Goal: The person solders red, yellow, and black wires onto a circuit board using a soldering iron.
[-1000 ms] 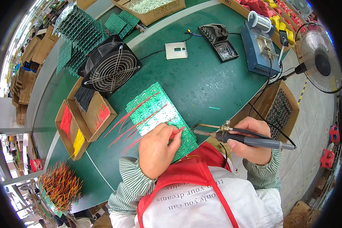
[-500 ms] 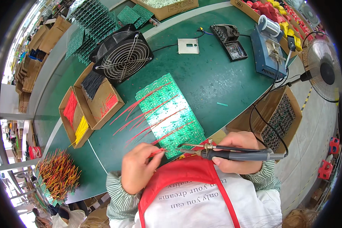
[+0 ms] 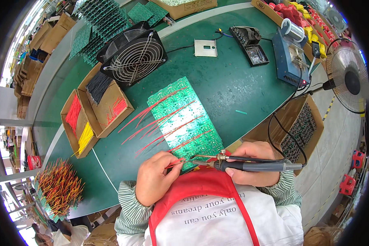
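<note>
A green circuit board panel [image 3: 207,143] lies on the table in front of me, with several rows of red wires [image 3: 183,145] across it, their loose ends trailing off to the left. My left hand [image 3: 153,177] is closed in a pinch on a red wire [image 3: 175,163] at the panel's near edge. Wrapped round the grey handle of a soldering iron [image 3: 256,166] is my right hand [image 3: 256,151]. A thin metal feed tube [image 3: 205,156] is clamped above the iron. Its tip is close to the wire end; whether they touch I cannot tell.
Cardboard trays [image 3: 106,127] of red, yellow and black wires sit left, beside a black fan [image 3: 135,57]. A wired board stack [image 3: 60,188] stands near left. At far right are a blue soldering station [image 3: 286,61] with a solder spool [image 3: 293,30] and a cable [image 3: 270,127] to the iron.
My left hand has shifted slightly right with the red wire, bringing it to the panel's near edge by the iron tip. The whole view has shifted a little.
</note>
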`<action>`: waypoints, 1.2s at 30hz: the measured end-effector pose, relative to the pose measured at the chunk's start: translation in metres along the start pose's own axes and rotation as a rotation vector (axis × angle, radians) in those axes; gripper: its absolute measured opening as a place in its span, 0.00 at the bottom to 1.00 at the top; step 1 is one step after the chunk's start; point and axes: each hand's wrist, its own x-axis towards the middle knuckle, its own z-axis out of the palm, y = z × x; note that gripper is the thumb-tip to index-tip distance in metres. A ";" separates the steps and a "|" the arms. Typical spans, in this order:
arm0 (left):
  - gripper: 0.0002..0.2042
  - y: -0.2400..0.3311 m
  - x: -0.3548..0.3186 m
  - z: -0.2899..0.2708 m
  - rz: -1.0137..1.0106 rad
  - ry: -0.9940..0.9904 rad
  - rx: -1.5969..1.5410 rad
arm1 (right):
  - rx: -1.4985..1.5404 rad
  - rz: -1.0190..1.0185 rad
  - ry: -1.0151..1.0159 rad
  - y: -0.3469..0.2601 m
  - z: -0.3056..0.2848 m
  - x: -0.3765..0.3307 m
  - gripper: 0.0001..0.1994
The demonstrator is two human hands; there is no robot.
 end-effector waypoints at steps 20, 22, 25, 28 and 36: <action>0.04 0.015 0.005 0.004 0.205 0.161 0.147 | -0.013 -0.054 0.077 0.001 -0.016 -0.013 0.09; 0.04 0.013 0.007 0.012 0.175 0.122 0.126 | -0.018 -0.045 0.076 0.002 -0.017 -0.013 0.09; 0.04 0.014 0.011 0.015 0.134 0.068 0.099 | 0.005 -0.018 0.065 0.004 -0.017 -0.014 0.09; 0.04 0.015 0.014 0.015 0.117 0.054 0.088 | 0.030 -0.023 0.082 0.006 -0.016 -0.013 0.10; 0.03 0.014 0.015 0.016 0.141 0.040 0.141 | -0.022 -0.034 0.064 0.006 -0.015 -0.009 0.10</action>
